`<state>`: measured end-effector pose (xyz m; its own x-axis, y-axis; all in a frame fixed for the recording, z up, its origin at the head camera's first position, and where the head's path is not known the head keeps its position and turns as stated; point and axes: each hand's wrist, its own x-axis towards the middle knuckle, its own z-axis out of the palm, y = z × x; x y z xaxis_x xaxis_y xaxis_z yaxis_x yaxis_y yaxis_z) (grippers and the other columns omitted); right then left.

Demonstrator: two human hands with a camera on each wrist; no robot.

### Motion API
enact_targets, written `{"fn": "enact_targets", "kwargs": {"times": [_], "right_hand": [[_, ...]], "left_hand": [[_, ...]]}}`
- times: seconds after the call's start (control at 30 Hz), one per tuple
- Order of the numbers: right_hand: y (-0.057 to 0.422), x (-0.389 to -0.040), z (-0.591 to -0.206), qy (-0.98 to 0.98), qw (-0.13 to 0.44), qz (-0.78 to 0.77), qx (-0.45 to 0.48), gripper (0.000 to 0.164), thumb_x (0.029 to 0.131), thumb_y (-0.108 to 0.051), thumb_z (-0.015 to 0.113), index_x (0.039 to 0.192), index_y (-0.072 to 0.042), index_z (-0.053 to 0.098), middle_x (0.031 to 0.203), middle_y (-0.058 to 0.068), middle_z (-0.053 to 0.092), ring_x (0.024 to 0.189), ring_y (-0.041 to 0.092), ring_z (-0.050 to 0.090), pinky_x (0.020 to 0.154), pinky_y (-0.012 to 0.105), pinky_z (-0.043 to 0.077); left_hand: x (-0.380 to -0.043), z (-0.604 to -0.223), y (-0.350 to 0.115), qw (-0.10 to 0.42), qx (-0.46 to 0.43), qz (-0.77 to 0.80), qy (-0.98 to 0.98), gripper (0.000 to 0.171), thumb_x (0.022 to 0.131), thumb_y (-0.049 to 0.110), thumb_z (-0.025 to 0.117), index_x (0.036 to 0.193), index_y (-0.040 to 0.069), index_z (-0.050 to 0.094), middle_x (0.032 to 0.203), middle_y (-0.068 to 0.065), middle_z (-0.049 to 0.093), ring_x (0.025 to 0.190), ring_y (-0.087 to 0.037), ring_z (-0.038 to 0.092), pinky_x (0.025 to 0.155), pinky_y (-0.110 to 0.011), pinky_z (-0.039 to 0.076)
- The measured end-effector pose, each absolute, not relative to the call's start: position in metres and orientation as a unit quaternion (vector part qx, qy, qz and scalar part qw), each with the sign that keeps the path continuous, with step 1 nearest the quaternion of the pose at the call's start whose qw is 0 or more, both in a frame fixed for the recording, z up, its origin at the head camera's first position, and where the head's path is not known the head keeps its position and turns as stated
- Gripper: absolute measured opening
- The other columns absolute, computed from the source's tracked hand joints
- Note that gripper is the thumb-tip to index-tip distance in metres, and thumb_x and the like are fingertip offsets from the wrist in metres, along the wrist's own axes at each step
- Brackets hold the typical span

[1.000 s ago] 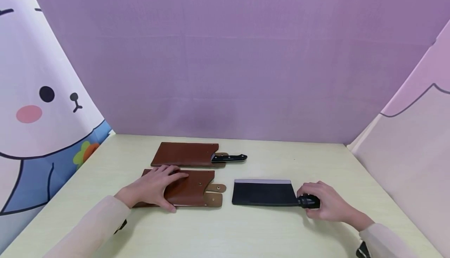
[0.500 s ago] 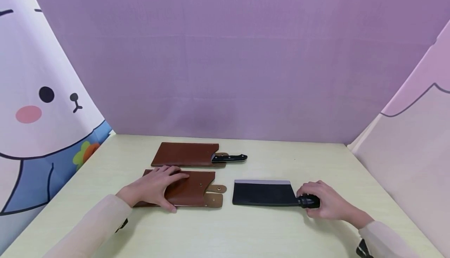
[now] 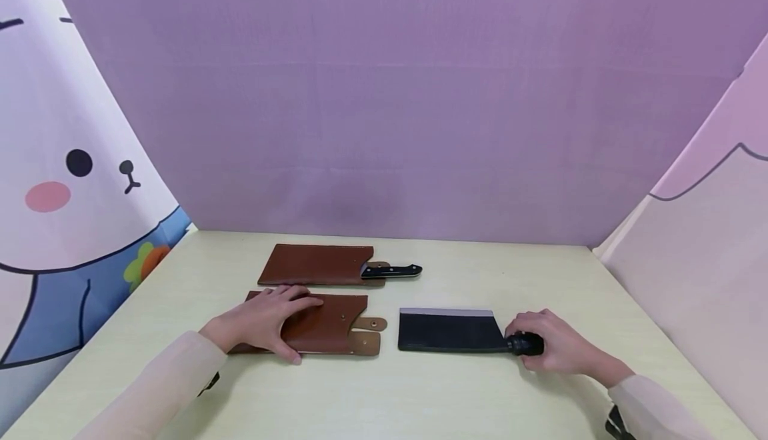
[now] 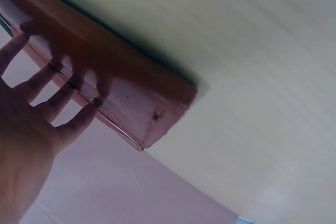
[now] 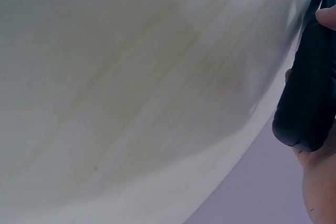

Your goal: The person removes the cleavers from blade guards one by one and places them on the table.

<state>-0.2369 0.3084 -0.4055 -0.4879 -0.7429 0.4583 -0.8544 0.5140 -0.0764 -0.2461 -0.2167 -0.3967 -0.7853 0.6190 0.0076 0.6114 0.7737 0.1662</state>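
Note:
In the head view, a brown leather knife sheath [image 3: 324,323] lies flat at left, its tan snap straps [image 3: 365,343] pointing right. My left hand [image 3: 267,320] rests across its left part, fingers spread, with the thumb at the near edge. The left wrist view has those fingertips right along the edge of the sheath [image 4: 131,103]. To the right, a cleaver [image 3: 450,331] with a dark blade and a pale strip along its far edge points at the sheath's mouth. My right hand [image 3: 555,347] grips its black handle [image 5: 307,93], fingers wrapped round it in the right wrist view.
Just behind the first sheath lies a second brown leather sheath [image 3: 318,264], with a black riveted knife handle [image 3: 393,271] sticking out of its right end. The pale wooden table [image 3: 456,400] ends at a purple cloth backdrop [image 3: 396,127]. Cartoon-printed cloths [image 3: 90,227] flank it.
The cleaver and right hand have shifted very slightly left. The left hand stays on the sheath, practically unmoved.

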Motion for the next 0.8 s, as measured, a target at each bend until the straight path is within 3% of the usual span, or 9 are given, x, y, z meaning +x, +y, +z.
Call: {"fn": "enact_targets", "kwargs": {"times": [0.8], "right_hand": [[0.3105,-0.2394,-0.4106,-0.860,0.158,0.153,0.461,0.048,0.051,-0.008,0.077,0.094,-0.023,0.061,0.087,-0.016,0.060,0.076,0.000,0.055,0.063,0.024,0.038]], "left_hand": [[-0.2435,-0.3945,-0.2171,0.051,0.317,0.083,0.944,0.099,0.058,0.078,0.061,0.140,0.028,0.036,0.145,-0.010,0.031,0.133,-0.035,0.029,0.098,-0.062,0.027]]}}
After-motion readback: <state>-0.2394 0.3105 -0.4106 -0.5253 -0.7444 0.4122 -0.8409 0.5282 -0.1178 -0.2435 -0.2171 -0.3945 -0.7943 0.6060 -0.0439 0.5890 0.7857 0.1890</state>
